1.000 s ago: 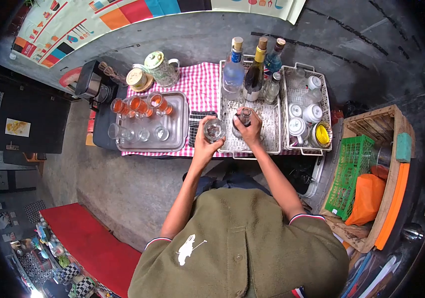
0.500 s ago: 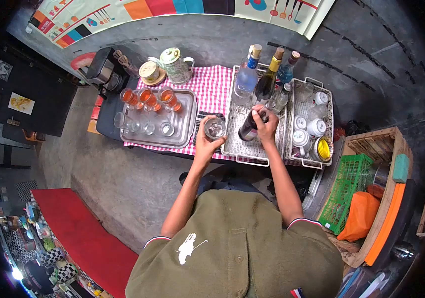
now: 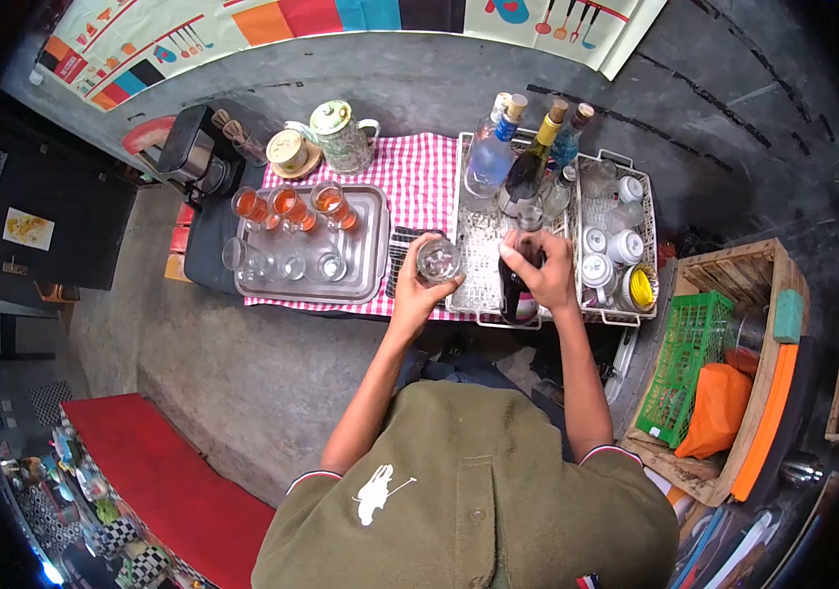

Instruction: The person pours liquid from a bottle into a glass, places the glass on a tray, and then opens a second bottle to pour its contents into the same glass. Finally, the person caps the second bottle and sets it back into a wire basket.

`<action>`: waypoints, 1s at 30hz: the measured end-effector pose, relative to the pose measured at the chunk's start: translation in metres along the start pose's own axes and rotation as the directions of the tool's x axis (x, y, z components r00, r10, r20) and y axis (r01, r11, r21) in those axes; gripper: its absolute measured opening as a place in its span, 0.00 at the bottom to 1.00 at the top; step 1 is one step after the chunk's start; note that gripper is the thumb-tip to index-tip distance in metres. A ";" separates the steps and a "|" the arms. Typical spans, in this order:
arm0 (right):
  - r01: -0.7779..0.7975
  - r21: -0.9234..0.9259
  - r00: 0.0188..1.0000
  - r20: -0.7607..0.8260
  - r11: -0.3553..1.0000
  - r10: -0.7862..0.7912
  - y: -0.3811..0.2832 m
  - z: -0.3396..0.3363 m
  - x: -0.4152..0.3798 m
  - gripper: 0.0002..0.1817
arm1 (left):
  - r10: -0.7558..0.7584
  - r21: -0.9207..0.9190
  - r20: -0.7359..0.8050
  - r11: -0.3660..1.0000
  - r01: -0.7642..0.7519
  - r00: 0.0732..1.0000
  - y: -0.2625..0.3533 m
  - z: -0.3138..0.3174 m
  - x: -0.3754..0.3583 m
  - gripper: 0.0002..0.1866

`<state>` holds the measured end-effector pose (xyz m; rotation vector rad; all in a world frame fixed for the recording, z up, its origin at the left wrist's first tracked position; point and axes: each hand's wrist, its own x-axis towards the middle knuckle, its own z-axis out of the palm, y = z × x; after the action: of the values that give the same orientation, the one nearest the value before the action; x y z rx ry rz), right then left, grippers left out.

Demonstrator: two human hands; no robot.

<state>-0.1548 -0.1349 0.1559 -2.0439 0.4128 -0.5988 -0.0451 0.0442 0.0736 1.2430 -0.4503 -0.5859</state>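
Empty glass is gripped by left hand fingers, dark bottle is clasped upright by right hand at its 3 o'clock, over wire tray.

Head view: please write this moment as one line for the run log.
left hand: holds empty glass | right hand: grips dark bottle, upright over wire tray | steel tray: three filled glasses, three empty

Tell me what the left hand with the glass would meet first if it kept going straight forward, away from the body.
Probably the striped cloth just ahead of the left hand and its glass, then the red checked tablecloth. Depth is unclear; the wire tray lies just right of that line.
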 end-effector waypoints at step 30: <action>-0.380 -0.272 0.880 0.189 0.884 0.436 -0.051 0.143 -0.048 0.25 | -0.119 -0.134 0.322 0.976 0.170 0.939 -0.002 -0.111 0.001 0.38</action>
<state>-0.1111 0.0148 0.1249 -2.1224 0.7717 -0.0355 0.0231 0.1253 0.0417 1.0375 -0.5665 -0.9353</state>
